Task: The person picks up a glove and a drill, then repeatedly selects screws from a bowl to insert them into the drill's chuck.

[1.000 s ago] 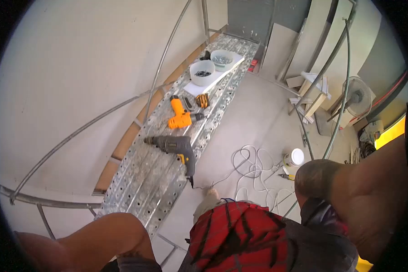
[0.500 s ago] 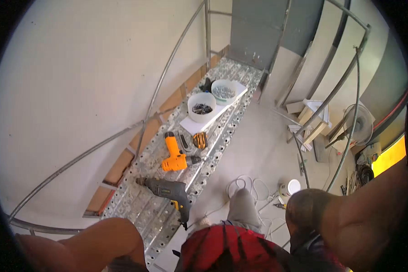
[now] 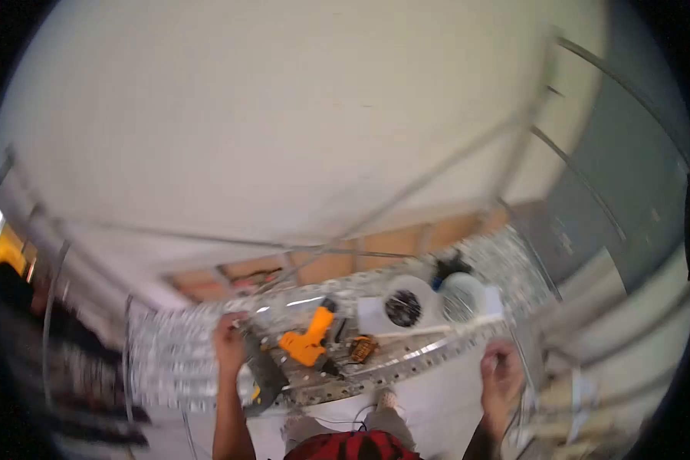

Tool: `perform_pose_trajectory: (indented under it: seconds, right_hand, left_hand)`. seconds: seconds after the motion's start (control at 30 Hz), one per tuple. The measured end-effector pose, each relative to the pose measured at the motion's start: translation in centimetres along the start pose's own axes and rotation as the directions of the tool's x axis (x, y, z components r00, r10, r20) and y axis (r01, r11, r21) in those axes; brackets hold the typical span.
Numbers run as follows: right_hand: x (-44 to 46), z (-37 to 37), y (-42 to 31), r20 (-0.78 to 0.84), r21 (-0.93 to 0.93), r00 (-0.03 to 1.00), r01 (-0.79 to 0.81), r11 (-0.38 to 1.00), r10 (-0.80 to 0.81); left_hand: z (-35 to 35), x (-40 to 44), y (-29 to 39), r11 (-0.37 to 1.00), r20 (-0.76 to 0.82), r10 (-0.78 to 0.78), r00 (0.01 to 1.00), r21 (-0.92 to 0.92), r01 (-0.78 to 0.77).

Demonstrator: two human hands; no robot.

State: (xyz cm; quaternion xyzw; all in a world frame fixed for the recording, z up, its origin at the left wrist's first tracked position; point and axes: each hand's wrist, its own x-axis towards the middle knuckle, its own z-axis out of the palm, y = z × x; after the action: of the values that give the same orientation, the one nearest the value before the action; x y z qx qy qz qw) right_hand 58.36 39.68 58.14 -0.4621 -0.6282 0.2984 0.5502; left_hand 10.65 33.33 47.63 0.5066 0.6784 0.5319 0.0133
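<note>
My left hand (image 3: pixel 228 343) is at the chuck end of a dark corded drill (image 3: pixel 266 373) lying on the metal scaffold plank (image 3: pixel 176 360). Blur hides whether its fingers grip the drill or only touch it. My right hand (image 3: pixel 503 374) hangs in the air beyond the plank's front edge, fingers loosely curled and apart, with nothing visible in them. Between the hands lie an orange cordless drill (image 3: pixel 307 343) and an orange-and-black battery pack (image 3: pixel 363 349). To their right, a white tub of dark screws (image 3: pixel 406 301) stands beside a white tub of silvery screws (image 3: pixel 461 297).
Both tubs stand on a white board (image 3: pixel 372 313). A dark object (image 3: pixel 452 264) lies behind them. Metal scaffold rails (image 3: pixel 429 180) cross before the pale wall (image 3: pixel 284 115). A cable (image 3: pixel 345 420) runs on the floor by my feet.
My view has swung to face the wall and the plank's long side. My left hand has come to the dark drill; my right hand has come into view at the right.
</note>
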Motion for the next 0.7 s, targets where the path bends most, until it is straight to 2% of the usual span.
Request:
perform_pose_trajectory:
  seconds: [0.03, 0.07, 0.1, 0.13, 0.17, 0.2, 0.23, 0.27, 0.3, 0.33, 0.37, 0.4, 0.47, 0.5, 0.53, 0.57, 0.6, 0.63, 0.67, 0.7]
  right_hand:
    - [-1.1, 0.1, 5.1, 0.116, -0.069, 0.975, -0.181, 0.981, 0.188]
    - [-2.4, 0.3, 9.0, 0.226, -0.190, 0.930, -0.252, 0.949, 0.292]
    - [-4.4, 1.0, 13.0, 0.270, -0.183, 0.882, -0.347, 0.920, 0.387]
    - [-4.8, 0.9, 16.2, 0.606, -0.304, 0.569, -0.479, 0.824, 0.555]
    - [-3.7, 1.9, 16.9, 0.767, -0.495, 0.131, -0.502, 0.709, 0.628]
    - [-3.8, 3.5, 17.3, 0.804, -0.494, 0.082, -0.461, 0.737, 0.590]
    - [-3.9, 5.6, 14.2, 0.853, -0.294, 0.310, -0.378, 0.878, 0.419]
    - [-3.6, 7.5, 11.5, 0.828, -0.087, 0.519, -0.255, 0.963, 0.212]
    - [-2.2, 9.3, 10.1, 0.895, -0.076, 0.429, -0.120, 0.990, 0.120]
    - [-1.2, 11.4, 9.8, 0.935, -0.028, 0.350, -0.098, 0.995, 0.061]
    - [-0.6, 13.5, 9.1, 0.941, 0.068, 0.337, -0.133, 0.989, -0.019]
    - [-0.1, 15.3, 7.4, 0.947, 0.035, 0.321, -0.180, 0.983, 0.025]
    - [0.1, 19.2, 7.3, 0.966, 0.040, 0.258, -0.194, 0.980, 0.012]
    - [-0.3, 20.7, 6.6, 0.967, 0.033, 0.253, -0.235, 0.972, 0.028]
    - [-1.1, 22.1, 6.1, 0.966, 0.026, 0.255, -0.272, 0.962, 0.046]
    - [-2.3, 23.5, 6.4, 0.969, 0.062, 0.240, -0.437, 0.897, 0.050]
    - [-3.8, 24.9, 7.0, 0.972, 0.098, 0.231, -0.590, 0.801, 0.051]
    - [-5.3, 26.3, 7.2, 0.972, 0.090, 0.226, -0.624, 0.776, 0.070]
    - [-7.1, 27.9, 7.3, 0.972, 0.083, 0.217, -0.662, 0.745, 0.085]
    - [-9.3, 30.2, 8.1, 0.984, -0.012, 0.101, -0.780, 0.626, 0.145]
  left_hand:
    - [0.6, -4.3, -5.1, 0.989, -0.108, -0.075, 0.991, 0.115, 0.088]
    - [0.5, -7.3, -6.4, 0.860, -0.136, -0.382, 0.914, 0.309, 0.406]
    - [1.1, -9.9, -7.6, 0.628, -0.226, -0.644, 0.731, 0.390, 0.673]
    - [2.0, -12.0, -8.2, 0.540, -0.355, -0.586, 0.728, 0.500, 0.678]
    - [1.6, -11.2, -4.6, 0.423, -0.294, -0.700, 0.651, 0.563, 0.710]
    - [1.4, -9.9, -1.3, 0.407, -0.145, -0.793, 0.592, 0.598, 0.690]
    - [2.1, -10.8, -4.2, 0.422, -0.018, -0.844, 0.535, 0.592, 0.686]
    - [2.4, -10.3, -3.0, 0.407, -0.027, -0.842, 0.538, 0.624, 0.668]
    - [2.5, -9.5, -2.1, 0.397, -0.021, -0.841, 0.541, 0.656, 0.642]
    - [3.0, -9.2, -2.3, 0.373, -0.058, -0.850, 0.523, 0.634, 0.677]
    - [2.9, -9.2, -3.3, 0.358, -0.087, -0.856, 0.509, 0.610, 0.707]
    - [2.6, -9.3, -4.5, 0.351, -0.089, -0.860, 0.502, 0.610, 0.710]
    - [2.3, -9.6, -6.2, 0.346, -0.062, -0.887, 0.457, 0.567, 0.748]
    - [1.0, -9.3, -4.8, 0.337, -0.020, -0.912, 0.410, 0.531, 0.777]
    - [0.1, -10.3, -5.6, 0.327, 0.015, -0.933, 0.359, 0.448, 0.832]
    - [-0.8, -11.2, -6.5, 0.309, 0.057, -0.949, 0.310, 0.365, 0.878]
    - [-2.2, -12.0, -4.1, 0.352, 0.077, -0.936, 0.343, 0.229, 0.908]
    - [-3.5, -13.0, -0.4, 0.375, 0.092, -0.925, 0.368, 0.087, 0.923]
    - [-4.1, -14.6, 1.9, 0.435, 0.105, -0.890, 0.444, -0.100, 0.895]
    - [-4.6, -16.2, 3.9, 0.474, 0.096, -0.851, 0.516, -0.283, 0.834]
